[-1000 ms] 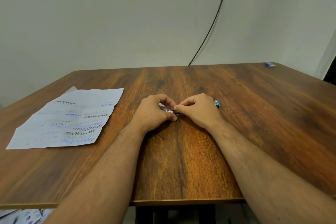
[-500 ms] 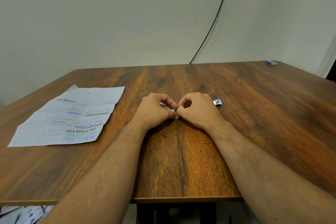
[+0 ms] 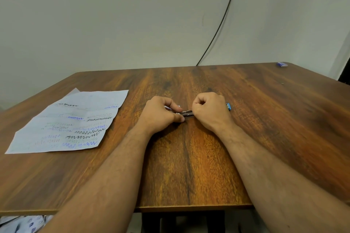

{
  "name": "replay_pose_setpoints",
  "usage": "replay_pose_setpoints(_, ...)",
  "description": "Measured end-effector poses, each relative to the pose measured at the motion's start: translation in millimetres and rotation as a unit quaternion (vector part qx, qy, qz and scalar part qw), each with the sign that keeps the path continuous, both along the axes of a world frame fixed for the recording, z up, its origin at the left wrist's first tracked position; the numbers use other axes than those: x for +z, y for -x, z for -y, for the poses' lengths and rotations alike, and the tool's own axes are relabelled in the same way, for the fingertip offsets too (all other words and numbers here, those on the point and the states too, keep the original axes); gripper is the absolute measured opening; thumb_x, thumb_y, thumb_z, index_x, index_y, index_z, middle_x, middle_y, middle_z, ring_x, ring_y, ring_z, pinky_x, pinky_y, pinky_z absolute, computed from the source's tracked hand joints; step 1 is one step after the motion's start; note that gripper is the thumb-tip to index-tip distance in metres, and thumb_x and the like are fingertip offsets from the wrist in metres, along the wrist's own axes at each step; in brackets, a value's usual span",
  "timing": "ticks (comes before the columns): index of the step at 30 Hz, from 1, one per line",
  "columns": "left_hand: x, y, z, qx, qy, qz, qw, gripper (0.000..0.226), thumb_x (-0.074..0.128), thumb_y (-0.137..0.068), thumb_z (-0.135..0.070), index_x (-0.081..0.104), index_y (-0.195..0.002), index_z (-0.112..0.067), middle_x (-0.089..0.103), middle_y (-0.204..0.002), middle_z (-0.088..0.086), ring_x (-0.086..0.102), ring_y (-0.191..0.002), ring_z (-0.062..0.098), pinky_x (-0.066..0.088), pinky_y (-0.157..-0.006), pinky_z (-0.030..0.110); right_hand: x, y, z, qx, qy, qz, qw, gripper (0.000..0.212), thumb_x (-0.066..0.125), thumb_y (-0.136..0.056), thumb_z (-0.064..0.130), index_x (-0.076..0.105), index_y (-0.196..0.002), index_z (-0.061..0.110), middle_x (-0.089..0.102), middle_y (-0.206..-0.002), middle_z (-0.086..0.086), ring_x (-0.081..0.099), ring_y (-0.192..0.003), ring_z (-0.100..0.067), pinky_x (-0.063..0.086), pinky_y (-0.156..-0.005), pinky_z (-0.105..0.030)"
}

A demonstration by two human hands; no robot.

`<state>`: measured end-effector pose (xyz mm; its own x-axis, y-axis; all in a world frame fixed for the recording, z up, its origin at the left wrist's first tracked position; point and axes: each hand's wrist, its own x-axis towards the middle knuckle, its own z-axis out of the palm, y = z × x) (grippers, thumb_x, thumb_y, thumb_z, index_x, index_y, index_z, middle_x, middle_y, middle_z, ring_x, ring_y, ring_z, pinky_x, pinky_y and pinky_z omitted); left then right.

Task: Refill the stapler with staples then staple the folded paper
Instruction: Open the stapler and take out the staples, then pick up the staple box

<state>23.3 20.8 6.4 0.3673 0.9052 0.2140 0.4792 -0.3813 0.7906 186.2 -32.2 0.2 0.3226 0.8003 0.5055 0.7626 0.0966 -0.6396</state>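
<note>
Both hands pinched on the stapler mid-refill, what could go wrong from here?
1. The left hand and right hand cover most of the stapler; only a short metal stretch shows between them, so the staples may seat crooked unnoticed.
2. The fingertips sit close to that metal part; a slip could pinch them.
3. The paper lies apart at the left, partly unfolded-looking; it may need refolding before stapling.
</note>
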Motion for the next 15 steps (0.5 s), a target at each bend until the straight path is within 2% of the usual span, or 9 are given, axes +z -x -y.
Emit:
replay_pose_setpoints(2,0.4,0.1,-0.4,0.003,0.003,0.003,1.0,0.02,0.09,-0.063,-0.017,0.077,-0.07,-0.029,0.078,-0.097,-0.008,0.072,-0.088,0.013,0.057,-0.088,0.036,0.8,-2.0,1.7,-0.001,0.003,-0.018,1.0,0.023,0.058,-0.077,0.015,0.063,-0.056,0.02,0.065,-0.061,0.007,0.059,-0.061,-0.007,0.036,-0.055,-0.011)
replay_pose_setpoints(6,2.6,1.3,0.1,0.004,0.009,0.005,1.0,0.018,0.09,-0.066,-0.016,0.078,-0.075,-0.027,0.078,-0.097,-0.003,0.072,-0.087,0.015,0.057,-0.085,0.034,2.0,-0.6,4.4,0.001,-0.002,0.001,1.0,0.016,0.067,-0.077,0.019,0.067,-0.062,0.021,0.068,-0.066,0.009,0.061,-0.063,-0.005,0.04,-0.057,-0.01)
replay_pose_setpoints(11,3.2,1.8,0.3,0.014,0.016,0.014,1.0,0.018,0.089,-0.067,-0.014,0.079,-0.08,-0.023,0.079,-0.098,-0.002,0.073,-0.089,0.016,0.055,-0.079,0.028,3.8,1.7,7.2,-0.002,-0.017,0.015,1.0,0.01,0.066,-0.077,0.016,0.069,-0.072,0.023,0.067,-0.068,0.01,0.061,-0.062,-0.002,0.041,-0.056,-0.005)
replay_pose_setpoints(15,3.7,3.4,0.1,0.015,0.023,0.017,0.999,0.018,0.088,-0.068,-0.014,0.079,-0.081,-0.023,0.078,-0.099,-0.004,0.071,-0.091,0.014,0.054,-0.08,0.028,5.3,0.7,8.3,-0.01,-0.023,0.007,1.0,0.02,0.059,-0.079,0.006,0.072,-0.08,0.022,0.064,-0.07,0.012,0.057,-0.061,-0.001,0.04,-0.054,-0.005)
